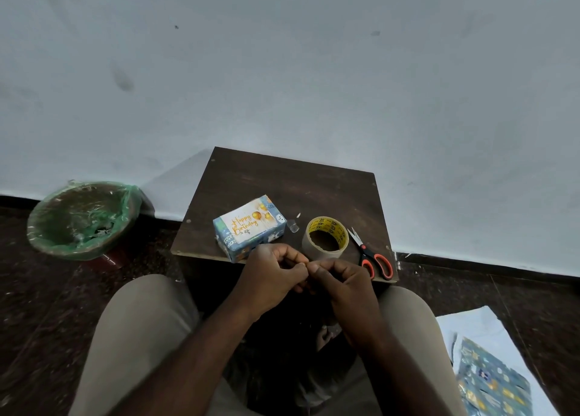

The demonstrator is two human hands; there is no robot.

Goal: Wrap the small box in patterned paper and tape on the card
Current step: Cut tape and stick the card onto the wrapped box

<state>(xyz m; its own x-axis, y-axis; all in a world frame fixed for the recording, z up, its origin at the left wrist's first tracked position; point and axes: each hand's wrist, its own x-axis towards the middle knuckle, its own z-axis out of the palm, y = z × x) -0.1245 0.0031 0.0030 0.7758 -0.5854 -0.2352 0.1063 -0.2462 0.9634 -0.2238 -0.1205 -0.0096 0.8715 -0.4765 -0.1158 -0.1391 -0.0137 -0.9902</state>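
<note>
Closest in, a seated person's knees in beige trousers (135, 337) fill the bottom of the view. On the dark floor (47, 321) at about 5 o'clock from them, a sheet of blue patterned paper (492, 381) lies on top of a white sheet (480, 324). Above the lap, the left hand (273, 272) and right hand (343, 279) meet at the near edge of a small dark wooden table (282, 180). Both have their fingers curled in and the thumb tips touch, as if pinching something tiny, but anything between them is too small to make out, so I cannot tell whether they grasp anything. Just beyond the left hand, at its 12 o'clock, the small box (244, 248) sits on the table, covered in blue patterned paper, with a "Happy Birthday" card (248, 224) flat on its top face. At the box's 3 o'clock, close beside it, a roll of clear tape (325, 238) lies flat with its yellow core showing, and a small shiny scrap (293, 226) lies between the two. Orange-handled scissors (373, 258) lie at the roll's 4 o'clock, blades slightly parted and pointing away. Well off at the table's 9 o'clock stands a bin (37, 224) lined with a green bag. Farthest back rises a pale wall (314, 70)
</note>
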